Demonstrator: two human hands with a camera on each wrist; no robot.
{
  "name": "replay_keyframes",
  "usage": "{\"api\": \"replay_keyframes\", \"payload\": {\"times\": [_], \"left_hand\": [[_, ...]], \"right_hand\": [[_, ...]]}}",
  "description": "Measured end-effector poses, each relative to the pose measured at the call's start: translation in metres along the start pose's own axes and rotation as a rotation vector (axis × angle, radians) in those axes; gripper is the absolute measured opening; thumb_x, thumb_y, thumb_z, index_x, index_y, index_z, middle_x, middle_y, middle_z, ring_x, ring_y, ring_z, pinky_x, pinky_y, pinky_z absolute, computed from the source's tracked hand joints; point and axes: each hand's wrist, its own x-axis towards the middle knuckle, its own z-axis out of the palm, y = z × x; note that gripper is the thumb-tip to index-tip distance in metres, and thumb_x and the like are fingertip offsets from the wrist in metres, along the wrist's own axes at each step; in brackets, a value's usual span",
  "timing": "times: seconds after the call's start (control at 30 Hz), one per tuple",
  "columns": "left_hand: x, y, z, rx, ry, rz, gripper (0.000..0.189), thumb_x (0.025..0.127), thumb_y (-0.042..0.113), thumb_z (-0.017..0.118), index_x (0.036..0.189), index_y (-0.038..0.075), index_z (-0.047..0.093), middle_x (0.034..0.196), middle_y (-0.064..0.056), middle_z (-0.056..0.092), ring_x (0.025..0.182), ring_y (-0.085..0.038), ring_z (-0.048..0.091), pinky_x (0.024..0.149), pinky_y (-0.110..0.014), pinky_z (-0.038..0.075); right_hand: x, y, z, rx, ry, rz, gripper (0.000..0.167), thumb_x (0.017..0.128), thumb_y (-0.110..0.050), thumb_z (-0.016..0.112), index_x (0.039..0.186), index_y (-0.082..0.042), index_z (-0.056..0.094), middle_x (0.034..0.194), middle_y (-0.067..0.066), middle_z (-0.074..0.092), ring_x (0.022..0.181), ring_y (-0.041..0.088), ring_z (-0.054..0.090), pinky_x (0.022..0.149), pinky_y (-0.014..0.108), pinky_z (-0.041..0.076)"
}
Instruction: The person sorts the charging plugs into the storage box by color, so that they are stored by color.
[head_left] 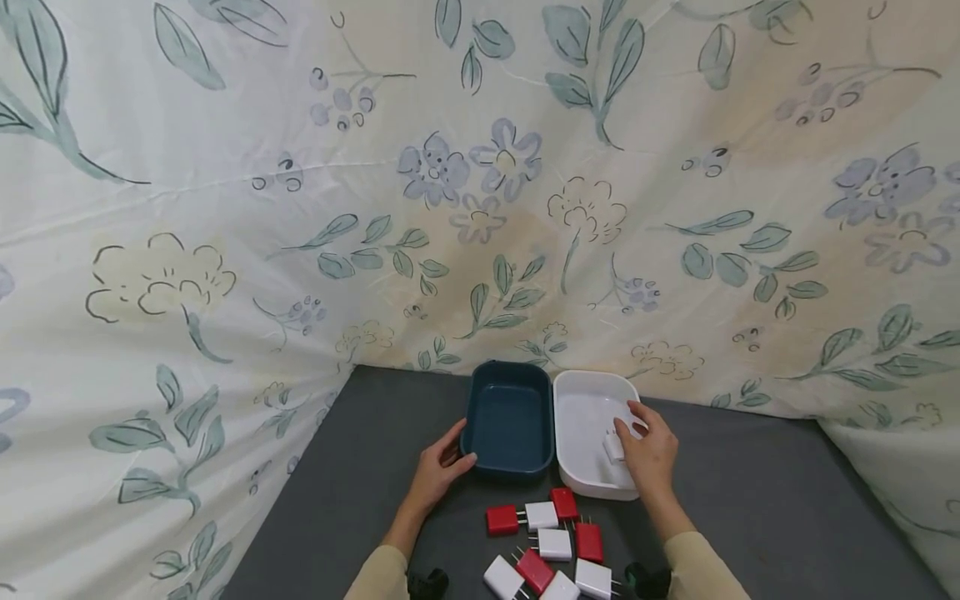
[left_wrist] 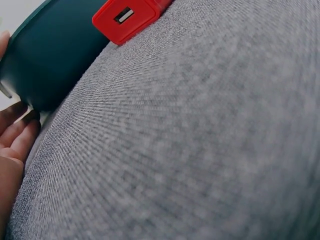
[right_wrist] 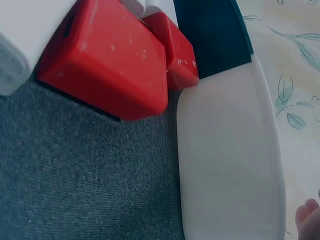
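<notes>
My left hand point(head_left: 441, 465) holds the near left corner of a dark blue plastic bin point(head_left: 513, 468), thumb at the front and fingers along the left side. In the left wrist view its fingers point(left_wrist: 20, 132) reach the bin's lower edge. Over the right side of a white bin point(head_left: 581, 482) is my right hand point(head_left: 651, 450), fingers apart. A white USB charger plug point(head_left: 613, 447) shows beside its thumb, inside the bin's outline; the hand does not appear to grip it. Only fingertips of this hand show in the right wrist view.
Several red and white charger plugs lie on the grey cloth in front of the bins, among them a red plug point(head_left: 502, 520) and a white plug point(head_left: 554, 544). A floral curtain point(head_left: 480, 275) hangs behind the bins.
</notes>
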Motion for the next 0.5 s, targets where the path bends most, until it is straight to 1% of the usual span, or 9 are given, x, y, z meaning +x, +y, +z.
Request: {"api": "replay_keyframes", "payload": {"times": [0.17,0.33,0.5], "left_hand": [[0.0013,-0.0005,-0.0001,-0.004,0.002,0.000,0.067,0.091,0.018,0.069,0.149,0.003,0.038,0.148,-0.024,0.043,0.132,-0.040,0.048,0.106,-0.056,0.039],[0.0006,-0.0004,-0.0005,0.001,0.003,-0.008,0.067,0.091,0.020,0.070,0.149,0.005,0.038,0.148,-0.022,0.044,0.132,-0.037,0.049,0.107,-0.054,0.040],[0.0012,-0.0003,0.0008,0.018,0.006,-0.001,0.066,0.091,0.018,0.069,0.148,0.006,0.039,0.148,-0.021,0.045,0.132,-0.035,0.050,0.106,-0.052,0.042]], "right_hand": [[0.0000,0.0053,-0.0012,0.012,-0.016,0.007,0.039,0.083,-0.008,0.074,0.121,-0.002,0.066,0.117,0.020,0.068,0.107,0.034,0.066,0.088,0.044,0.055],[-0.0046,0.0056,-0.0007,0.032,-0.054,0.045,0.039,0.084,-0.009,0.074,0.122,-0.003,0.065,0.117,0.018,0.069,0.107,0.030,0.066,0.088,0.045,0.055],[-0.0076,0.0059,-0.0016,0.045,-0.056,0.029,0.039,0.082,-0.010,0.076,0.120,-0.005,0.066,0.113,0.014,0.071,0.103,0.025,0.068,0.086,0.041,0.055]]}}
